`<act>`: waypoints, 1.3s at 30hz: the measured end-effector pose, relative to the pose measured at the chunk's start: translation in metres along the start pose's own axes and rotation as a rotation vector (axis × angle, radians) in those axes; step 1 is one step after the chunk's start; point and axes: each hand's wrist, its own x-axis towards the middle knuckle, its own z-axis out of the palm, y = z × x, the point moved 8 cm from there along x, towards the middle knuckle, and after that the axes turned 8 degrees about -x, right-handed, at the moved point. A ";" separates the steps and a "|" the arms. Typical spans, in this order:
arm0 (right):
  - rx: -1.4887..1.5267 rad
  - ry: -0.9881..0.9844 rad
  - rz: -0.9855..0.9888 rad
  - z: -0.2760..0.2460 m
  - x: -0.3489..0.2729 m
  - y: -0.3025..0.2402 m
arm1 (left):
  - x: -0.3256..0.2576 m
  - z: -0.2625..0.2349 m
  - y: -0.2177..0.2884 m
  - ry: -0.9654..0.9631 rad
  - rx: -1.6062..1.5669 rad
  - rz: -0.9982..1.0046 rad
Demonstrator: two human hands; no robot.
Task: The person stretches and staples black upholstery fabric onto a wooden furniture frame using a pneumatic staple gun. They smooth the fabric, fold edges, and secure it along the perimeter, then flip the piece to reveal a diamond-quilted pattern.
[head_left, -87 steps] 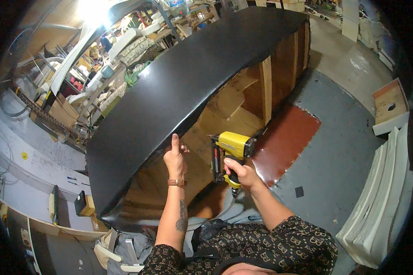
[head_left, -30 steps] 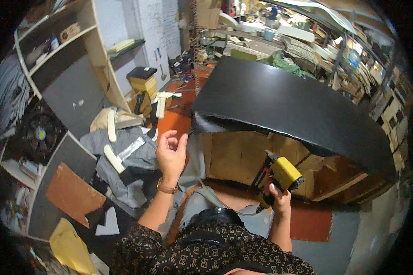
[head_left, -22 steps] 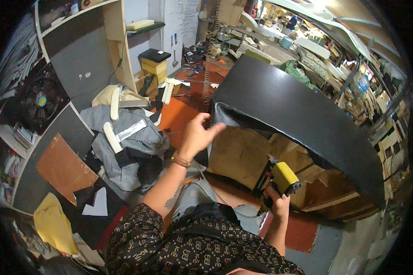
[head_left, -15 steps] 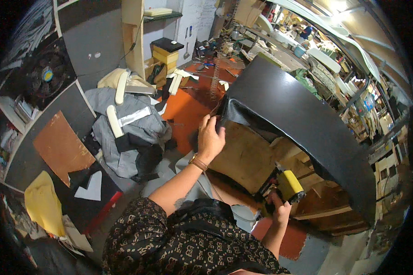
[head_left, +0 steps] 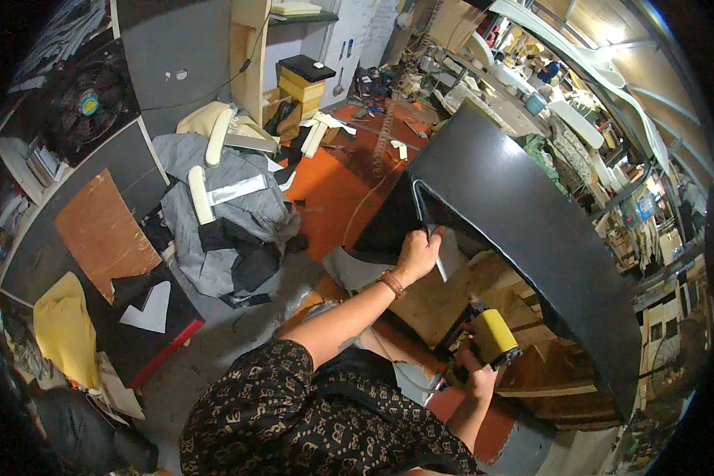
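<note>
A black sheet of upholstery material [head_left: 504,186] covers the top and side of a curved wooden frame [head_left: 547,389]. My left hand [head_left: 420,255] pinches a loose flap of this material near the frame's left corner; the flap's pale underside shows below my fingers. Lower and to the right, my right hand [head_left: 474,374] is wrapped round the handle of a staple gun with a yellow body [head_left: 496,333]. The gun is held in front of the frame's open underside, apart from the flap. Its nose is hard to make out.
At left, grey cloth [head_left: 190,159] lies heaped with cream padded armrests [head_left: 200,198]. A brown board [head_left: 107,238] and yellow cloth [head_left: 65,321] lie at far left, below a black fan [head_left: 87,103]. A coiled hose [head_left: 385,135] hangs beyond the frame; scraps litter the orange floor [head_left: 325,182].
My left hand has moved right and slightly down from the frame's corner and now pinches the flap, pulling it inward. The staple gun has shifted slightly left and down in my right hand.
</note>
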 end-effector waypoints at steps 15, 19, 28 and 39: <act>-0.012 -0.064 -0.035 0.015 -0.007 0.004 | -0.068 -0.047 0.016 0.144 -0.507 0.129; -0.025 -0.050 -0.021 0.017 -0.005 0.001 | -0.003 -0.082 0.050 0.097 -0.308 0.024; -0.198 -0.142 -0.132 0.037 0.006 -0.041 | 0.004 -0.098 0.052 -0.084 0.272 -0.106; -0.236 -0.196 -0.307 0.063 0.020 -0.088 | -0.032 -0.132 0.163 0.335 0.796 0.508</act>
